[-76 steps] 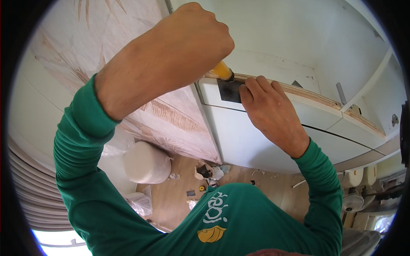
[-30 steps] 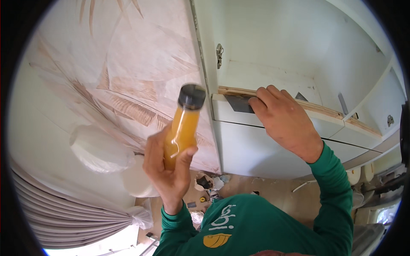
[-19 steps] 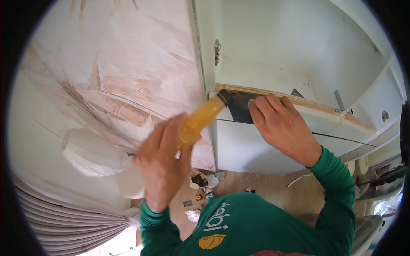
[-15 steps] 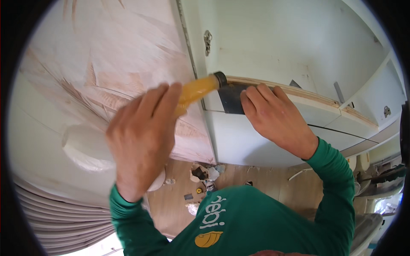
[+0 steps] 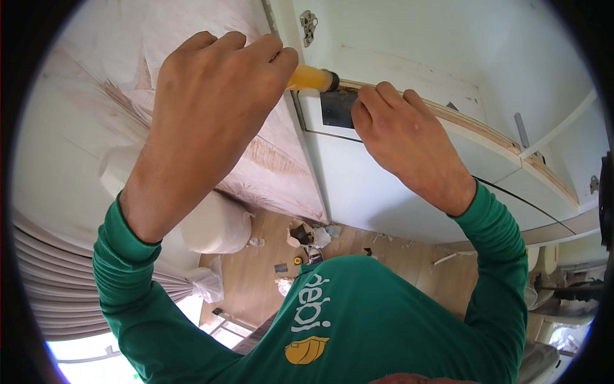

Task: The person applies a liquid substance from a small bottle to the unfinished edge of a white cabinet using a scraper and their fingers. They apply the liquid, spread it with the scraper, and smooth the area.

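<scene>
My left hand (image 5: 214,96) is closed round a yellow, tube-like tool (image 5: 310,78) with a black end; most of its length is hidden in the fist. Its black end meets the raw wooden edge (image 5: 448,112) of the white cabinet (image 5: 358,179), at the left corner. My right hand (image 5: 409,137) is closed at the same edge, its fingertips over a flat dark grey plate (image 5: 337,110). The plate lies against the cabinet front just under the edge, close to the black end. How the right fingers hold it is partly hidden.
A metal hinge (image 5: 309,29) is fixed inside the cabinet. Left stands a pale pink patterned panel (image 5: 275,160), with a white rounded object (image 5: 217,224) below. Scraps and a yellow tape measure (image 5: 298,260) lie on the wooden floor (image 5: 256,288). Pleated curtains (image 5: 70,288) hang at left.
My left hand has risen, and the yellow tool now lies more level, its black end still at the edge. My right hand stays on the plate. The view has shifted slightly.
</scene>
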A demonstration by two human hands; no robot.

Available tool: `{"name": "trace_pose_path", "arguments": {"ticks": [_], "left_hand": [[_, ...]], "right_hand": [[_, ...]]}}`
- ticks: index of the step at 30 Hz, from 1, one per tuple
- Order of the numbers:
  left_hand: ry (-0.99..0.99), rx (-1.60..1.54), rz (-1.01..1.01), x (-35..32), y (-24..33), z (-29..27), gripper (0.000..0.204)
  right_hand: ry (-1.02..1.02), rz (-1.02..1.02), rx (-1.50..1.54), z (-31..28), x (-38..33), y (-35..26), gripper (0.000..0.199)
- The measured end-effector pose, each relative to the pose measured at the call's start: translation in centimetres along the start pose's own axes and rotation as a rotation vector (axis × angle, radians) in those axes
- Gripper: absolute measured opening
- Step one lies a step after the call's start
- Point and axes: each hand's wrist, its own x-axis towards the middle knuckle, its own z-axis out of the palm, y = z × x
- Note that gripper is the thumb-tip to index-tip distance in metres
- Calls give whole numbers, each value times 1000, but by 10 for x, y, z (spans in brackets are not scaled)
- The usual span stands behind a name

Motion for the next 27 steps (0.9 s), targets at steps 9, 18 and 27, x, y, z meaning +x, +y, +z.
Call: {"name": "trace_pose_path", "arguments": {"ticks": [9,18,27], "left_hand": [[37,-24,110,13,4,3,23],[-201,-43,170,30,-3,-14,11],[-119,-220,207,26,-12,-24,7]], "right_hand": [[-11,-21,32,0,3,4,8],[-38,-5,80,-4,4,5,12],[-50,17,79,-6,8,3,7]]}}
